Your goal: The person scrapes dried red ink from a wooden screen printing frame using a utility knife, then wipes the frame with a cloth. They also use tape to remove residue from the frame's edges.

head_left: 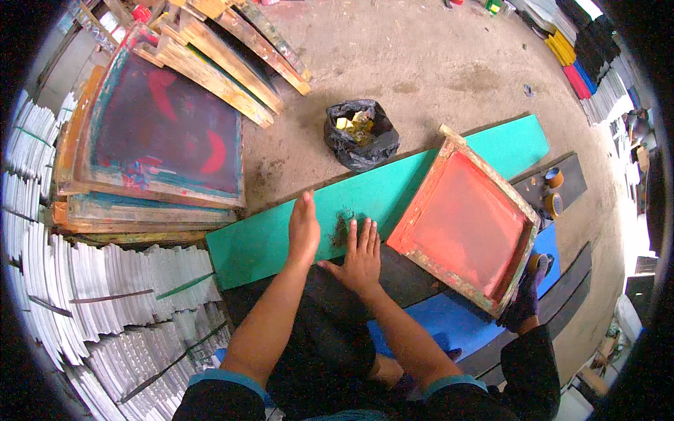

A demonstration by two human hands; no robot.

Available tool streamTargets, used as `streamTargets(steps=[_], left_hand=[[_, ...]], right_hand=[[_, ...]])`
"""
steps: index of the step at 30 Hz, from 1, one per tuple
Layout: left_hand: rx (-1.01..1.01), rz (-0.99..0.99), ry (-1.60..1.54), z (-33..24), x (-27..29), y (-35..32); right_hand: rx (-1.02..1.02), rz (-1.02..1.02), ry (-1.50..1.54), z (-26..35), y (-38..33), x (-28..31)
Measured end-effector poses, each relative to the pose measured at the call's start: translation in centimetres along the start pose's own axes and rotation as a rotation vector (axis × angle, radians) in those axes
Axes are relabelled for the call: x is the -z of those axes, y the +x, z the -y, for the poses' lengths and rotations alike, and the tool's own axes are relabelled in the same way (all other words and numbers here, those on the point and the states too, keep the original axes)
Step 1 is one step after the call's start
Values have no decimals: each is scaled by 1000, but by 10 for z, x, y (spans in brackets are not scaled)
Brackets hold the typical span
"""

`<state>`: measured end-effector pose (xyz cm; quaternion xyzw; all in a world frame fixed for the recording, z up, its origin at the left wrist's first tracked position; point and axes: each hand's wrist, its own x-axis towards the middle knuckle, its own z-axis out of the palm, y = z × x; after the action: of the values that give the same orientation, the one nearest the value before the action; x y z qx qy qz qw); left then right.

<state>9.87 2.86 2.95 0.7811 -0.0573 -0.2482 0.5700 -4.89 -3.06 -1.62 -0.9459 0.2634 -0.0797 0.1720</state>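
Fingers of the left hand (303, 231) lie pressed together, flat on the green board (365, 196); the right hand (361, 254) rests beside it, fingers slightly spread, tips at a dark smudge (342, 228) — what it is cannot be made out. Neither hand grips anything. The board runs across the floor, its right part hidden under a red screen frame (467, 224). Beyond it, a black bag (360, 135) holds yellow scraps, hard to identify.

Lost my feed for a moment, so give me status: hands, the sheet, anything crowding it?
Left hand and right hand flat and open on the green sheet. Red-meshed wooden screen frame lies across its right part. Dark smudge between the hands.
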Motion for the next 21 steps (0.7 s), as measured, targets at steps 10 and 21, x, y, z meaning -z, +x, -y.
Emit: streamTargets(steps=[10,21], left_hand=[[20,59,60,5,17,25],[-85,131,428,29,-5,27]], right_hand=[[-44,-70,-84,-11,33,-32],[-24,-50,23,-15,48,-34]])
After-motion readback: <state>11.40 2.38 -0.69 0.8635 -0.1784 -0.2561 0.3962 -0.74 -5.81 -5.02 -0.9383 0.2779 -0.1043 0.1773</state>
